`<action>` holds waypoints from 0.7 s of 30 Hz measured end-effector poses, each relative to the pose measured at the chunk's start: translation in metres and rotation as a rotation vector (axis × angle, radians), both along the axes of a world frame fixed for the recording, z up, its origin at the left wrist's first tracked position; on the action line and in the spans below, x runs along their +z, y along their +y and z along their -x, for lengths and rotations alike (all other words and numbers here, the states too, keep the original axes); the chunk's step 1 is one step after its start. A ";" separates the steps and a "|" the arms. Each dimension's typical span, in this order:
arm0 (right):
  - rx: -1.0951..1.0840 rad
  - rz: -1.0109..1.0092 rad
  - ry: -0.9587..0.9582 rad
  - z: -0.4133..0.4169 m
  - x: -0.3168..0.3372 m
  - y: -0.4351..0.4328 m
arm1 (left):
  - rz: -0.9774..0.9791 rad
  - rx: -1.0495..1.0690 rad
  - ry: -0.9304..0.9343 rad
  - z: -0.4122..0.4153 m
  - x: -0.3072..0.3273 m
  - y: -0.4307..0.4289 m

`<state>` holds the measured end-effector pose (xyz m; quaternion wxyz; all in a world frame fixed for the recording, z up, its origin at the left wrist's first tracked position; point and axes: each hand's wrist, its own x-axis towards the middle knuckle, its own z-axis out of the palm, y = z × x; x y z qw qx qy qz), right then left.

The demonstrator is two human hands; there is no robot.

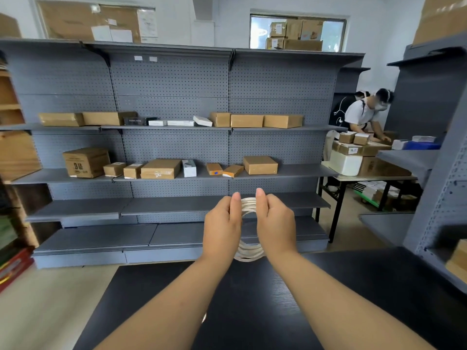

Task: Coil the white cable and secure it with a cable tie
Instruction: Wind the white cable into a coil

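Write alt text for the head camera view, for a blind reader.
A left hand and a right hand grip the top of a coiled white cable above a black table. Behind stand grey shelves holding cardboard boxes.

Bright, even daylight from the window (334,34) at upper centre. Wide-angle distortion bends the edges; the lower left blurs; left hand (222,223) and right hand (275,223) look sharp.
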<state>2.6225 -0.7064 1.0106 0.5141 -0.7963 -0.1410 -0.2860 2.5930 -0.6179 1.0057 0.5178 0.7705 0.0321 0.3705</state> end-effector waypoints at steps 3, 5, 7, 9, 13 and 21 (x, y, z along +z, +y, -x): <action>-0.011 -0.052 0.035 -0.002 0.000 -0.004 | 0.113 -0.047 0.024 0.004 -0.005 -0.006; -0.022 -0.136 0.081 -0.002 0.001 -0.005 | 0.187 -0.043 0.039 0.006 -0.009 -0.013; -0.029 -0.218 0.107 -0.002 0.002 -0.005 | 0.292 0.003 0.061 0.007 -0.014 -0.019; -0.036 -0.276 0.118 0.000 0.003 -0.007 | 0.407 0.085 0.076 0.008 -0.018 -0.026; -0.046 -0.357 0.139 0.007 0.003 -0.010 | 0.617 0.149 0.093 0.012 -0.013 -0.041; -0.018 -0.417 0.172 0.010 0.005 -0.025 | 0.416 0.017 0.325 0.007 -0.005 -0.019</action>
